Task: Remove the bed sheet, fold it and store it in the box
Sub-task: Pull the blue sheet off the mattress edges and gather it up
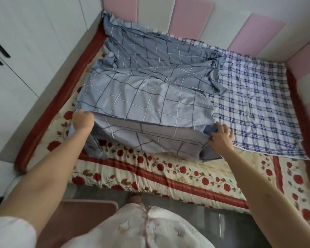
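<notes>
The grey checked sheet (145, 97) lies on the left half of the bed, crumpled at the far side and folded over itself at the near side; the left hand (83, 120) is closed in a fist around the fold's left corner; the right hand (221, 138) pinches the right corner, its fingers rather straight; under the sheet is a rose quilt (168, 174); a plaid cloth (258, 108) lies at right, touching the sheet.

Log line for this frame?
phase: folding | left hand: grips grey sheet edge | right hand: pinches sheet corner | box: not in view
</notes>
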Demonstrator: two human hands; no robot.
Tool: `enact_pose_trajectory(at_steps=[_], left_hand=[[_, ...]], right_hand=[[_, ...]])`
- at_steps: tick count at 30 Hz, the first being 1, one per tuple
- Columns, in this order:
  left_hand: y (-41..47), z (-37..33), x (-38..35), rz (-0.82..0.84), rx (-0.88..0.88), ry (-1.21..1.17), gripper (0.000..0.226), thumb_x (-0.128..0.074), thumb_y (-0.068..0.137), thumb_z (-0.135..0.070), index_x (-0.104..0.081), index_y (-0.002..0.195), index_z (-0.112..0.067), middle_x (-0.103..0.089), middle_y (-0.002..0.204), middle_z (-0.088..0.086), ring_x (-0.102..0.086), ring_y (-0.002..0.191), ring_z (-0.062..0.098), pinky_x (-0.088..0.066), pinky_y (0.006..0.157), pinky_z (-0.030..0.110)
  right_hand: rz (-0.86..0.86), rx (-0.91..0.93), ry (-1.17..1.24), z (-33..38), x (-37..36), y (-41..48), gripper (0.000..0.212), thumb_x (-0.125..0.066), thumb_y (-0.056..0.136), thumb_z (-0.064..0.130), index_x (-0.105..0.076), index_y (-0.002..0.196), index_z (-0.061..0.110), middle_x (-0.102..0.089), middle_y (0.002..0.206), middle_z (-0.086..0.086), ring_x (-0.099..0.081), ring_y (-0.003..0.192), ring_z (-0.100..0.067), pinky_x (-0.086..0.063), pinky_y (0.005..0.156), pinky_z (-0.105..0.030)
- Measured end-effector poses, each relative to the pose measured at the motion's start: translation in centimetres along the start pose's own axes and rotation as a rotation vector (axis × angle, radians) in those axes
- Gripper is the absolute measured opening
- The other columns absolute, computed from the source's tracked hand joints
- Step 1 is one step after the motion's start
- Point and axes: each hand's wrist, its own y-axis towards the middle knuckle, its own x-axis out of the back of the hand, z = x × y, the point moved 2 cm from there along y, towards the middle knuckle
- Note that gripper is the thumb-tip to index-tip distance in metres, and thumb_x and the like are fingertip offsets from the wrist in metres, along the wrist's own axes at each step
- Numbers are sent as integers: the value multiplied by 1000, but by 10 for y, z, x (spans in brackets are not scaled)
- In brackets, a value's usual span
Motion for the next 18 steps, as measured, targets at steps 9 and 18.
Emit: enact_pose_trajectory(at_steps=[9,18], left_hand=[[9,-28,11,-85,-188,-173,22,-37,87,-4,-52,74,4,-49,76,24,-47,75,32,-29,65,37],[-43,-83,5,-109,-431,-329,17,-38,90,-6,-42,74,-8,-42,79,12,-36,73,16,-21,63,22]], right_hand=[[200,-27,349,17,-15,-13,13,-60,84,17,-49,77,13,-47,66,-1,-52,74,-25,-35,58,-27],[731,-7,115,33,-114,-63,40,-44,95,24,-50,129,5,-59,115,-10,-60,99,-24,-46,75,-26]])
